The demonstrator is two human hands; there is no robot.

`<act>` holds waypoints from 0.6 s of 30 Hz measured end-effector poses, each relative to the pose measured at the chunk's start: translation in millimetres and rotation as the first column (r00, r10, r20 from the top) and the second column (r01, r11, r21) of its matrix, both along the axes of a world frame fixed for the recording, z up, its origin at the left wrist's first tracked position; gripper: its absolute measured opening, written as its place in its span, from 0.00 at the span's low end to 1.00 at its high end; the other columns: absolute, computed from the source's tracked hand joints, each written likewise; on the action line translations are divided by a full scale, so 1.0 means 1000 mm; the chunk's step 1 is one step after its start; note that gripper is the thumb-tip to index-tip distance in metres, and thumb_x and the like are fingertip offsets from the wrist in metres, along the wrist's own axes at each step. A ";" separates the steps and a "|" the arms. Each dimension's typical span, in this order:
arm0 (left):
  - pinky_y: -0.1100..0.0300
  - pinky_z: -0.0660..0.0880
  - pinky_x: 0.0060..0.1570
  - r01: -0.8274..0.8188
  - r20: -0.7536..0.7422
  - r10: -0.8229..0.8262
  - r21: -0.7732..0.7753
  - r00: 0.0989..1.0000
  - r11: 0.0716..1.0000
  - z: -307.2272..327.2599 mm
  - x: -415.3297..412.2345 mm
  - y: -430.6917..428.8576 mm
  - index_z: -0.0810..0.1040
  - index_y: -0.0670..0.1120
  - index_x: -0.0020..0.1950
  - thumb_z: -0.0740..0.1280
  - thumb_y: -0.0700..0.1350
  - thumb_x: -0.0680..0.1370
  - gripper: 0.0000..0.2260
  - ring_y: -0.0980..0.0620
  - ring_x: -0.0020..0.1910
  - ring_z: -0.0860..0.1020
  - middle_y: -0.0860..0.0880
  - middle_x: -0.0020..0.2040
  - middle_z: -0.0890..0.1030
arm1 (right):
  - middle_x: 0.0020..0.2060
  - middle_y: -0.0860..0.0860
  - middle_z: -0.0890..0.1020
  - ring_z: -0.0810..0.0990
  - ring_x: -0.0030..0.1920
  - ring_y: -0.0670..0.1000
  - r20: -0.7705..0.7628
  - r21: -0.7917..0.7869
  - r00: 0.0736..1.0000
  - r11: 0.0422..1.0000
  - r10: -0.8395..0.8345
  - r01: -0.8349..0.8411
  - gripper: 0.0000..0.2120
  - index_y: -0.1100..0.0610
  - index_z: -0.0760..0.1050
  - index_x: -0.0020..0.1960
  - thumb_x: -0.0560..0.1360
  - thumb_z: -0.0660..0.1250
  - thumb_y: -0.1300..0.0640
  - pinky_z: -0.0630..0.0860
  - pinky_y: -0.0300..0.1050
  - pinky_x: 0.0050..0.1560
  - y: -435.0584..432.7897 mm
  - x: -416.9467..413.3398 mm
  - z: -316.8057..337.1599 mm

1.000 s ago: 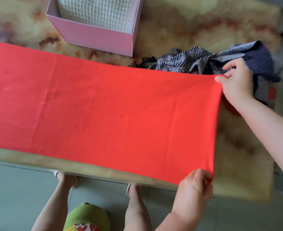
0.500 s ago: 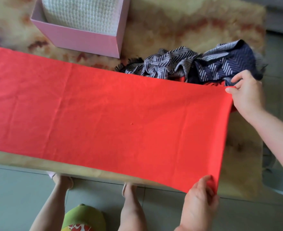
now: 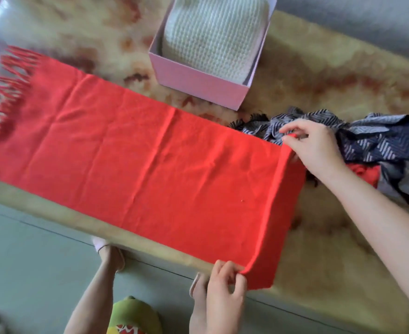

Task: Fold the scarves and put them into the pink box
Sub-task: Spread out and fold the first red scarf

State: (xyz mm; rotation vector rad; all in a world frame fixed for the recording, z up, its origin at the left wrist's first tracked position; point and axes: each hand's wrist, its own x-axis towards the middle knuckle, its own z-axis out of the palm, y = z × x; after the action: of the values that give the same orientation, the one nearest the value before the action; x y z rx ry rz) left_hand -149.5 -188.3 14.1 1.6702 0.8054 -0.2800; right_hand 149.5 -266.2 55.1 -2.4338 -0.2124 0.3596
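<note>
The red scarf [image 3: 150,160] lies spread flat along the front of the desk [image 3: 343,75], its fringe [image 3: 3,92] at the far left end. At its right end the cloth is raised into a fold, with a strip dropping away on the right side.

The left hand [image 3: 222,285] is at the near corner of that fold, by the desk's front edge, its fingers [image 3: 225,268] pinching the red cloth. The right hand [image 3: 316,148] is at the far corner, its thumb and forefinger closed on the scarf's edge there.

Just behind the right hand lies a crumpled heap of dark blue patterned scarf [image 3: 381,141], with a bit of red cloth showing under it. Beyond the red scarf, near the back of the desk, stands the pink box [image 3: 198,88], apart from it. A folded white knitted scarf [image 3: 210,32] lies inside the box.

Below the desk's edge, the person's bare legs and feet stand on a grey floor [image 3: 30,261].
</note>
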 end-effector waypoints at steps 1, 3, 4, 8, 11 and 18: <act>0.67 0.67 0.38 -0.068 -0.015 0.068 -0.003 0.998 0.998 0.000 -0.002 0.018 0.74 0.58 0.35 0.60 0.53 0.67 0.05 0.60 0.33 0.70 0.55 0.40 0.71 | 0.38 0.55 0.81 0.76 0.37 0.52 -0.004 0.015 1.000 1.000 0.025 -0.025 0.07 0.54 0.81 0.47 0.72 0.68 0.63 0.69 0.31 0.38 0.025 0.001 0.000; 0.68 0.67 0.36 -0.240 -0.035 0.238 -0.039 0.971 0.970 0.001 -0.002 0.056 0.77 0.59 0.36 0.62 0.49 0.70 0.06 0.60 0.34 0.72 0.55 0.41 0.74 | 0.37 0.55 0.81 0.77 0.38 0.52 -0.021 0.049 0.998 0.997 0.056 -0.055 0.06 0.55 0.81 0.46 0.72 0.69 0.63 0.70 0.33 0.40 0.072 0.003 -0.003; 0.70 0.67 0.35 -0.315 -0.042 0.313 -0.059 0.949 0.947 0.002 -0.001 0.076 0.77 0.56 0.36 0.63 0.44 0.72 0.09 0.60 0.33 0.72 0.54 0.38 0.75 | 0.37 0.53 0.81 0.78 0.38 0.53 -0.039 0.064 0.997 0.996 0.063 -0.060 0.05 0.55 0.81 0.46 0.72 0.69 0.64 0.73 0.38 0.42 0.095 0.004 -0.006; 0.66 0.64 0.32 -0.421 -0.107 0.412 -0.083 0.905 0.903 0.000 0.001 0.159 0.75 0.51 0.35 0.61 0.36 0.77 0.14 0.58 0.29 0.67 0.53 0.28 0.70 | 0.36 0.47 0.80 0.81 0.39 0.57 -0.100 0.093 0.992 0.993 0.081 -0.072 0.07 0.51 0.80 0.43 0.72 0.69 0.63 0.80 0.59 0.43 0.183 0.016 -0.028; 0.62 0.66 0.35 -0.467 -0.110 0.460 -0.051 0.881 0.883 -0.004 0.001 0.216 0.76 0.51 0.38 0.60 0.38 0.78 0.13 0.57 0.31 0.68 0.53 0.29 0.72 | 0.35 0.47 0.77 0.81 0.36 0.55 -0.140 0.090 0.986 0.993 0.085 -0.073 0.11 0.48 0.78 0.40 0.73 0.68 0.64 0.81 0.59 0.38 0.248 0.021 -0.044; 0.67 0.70 0.38 -0.580 -0.094 0.574 -0.051 0.813 0.813 -0.006 0.000 0.329 0.78 0.51 0.44 0.60 0.39 0.79 0.10 0.61 0.34 0.73 0.55 0.33 0.78 | 0.35 0.47 0.78 0.82 0.41 0.58 -0.154 0.079 0.986 0.995 0.067 -0.055 0.10 0.48 0.79 0.39 0.72 0.67 0.62 0.80 0.61 0.43 0.376 0.022 -0.067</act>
State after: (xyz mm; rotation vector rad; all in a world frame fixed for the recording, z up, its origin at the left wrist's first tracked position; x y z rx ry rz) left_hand -149.8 140.4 8.5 1.2693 1.3011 0.0577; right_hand 171.2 109.6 -12.2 -2.3167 -0.2277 0.5585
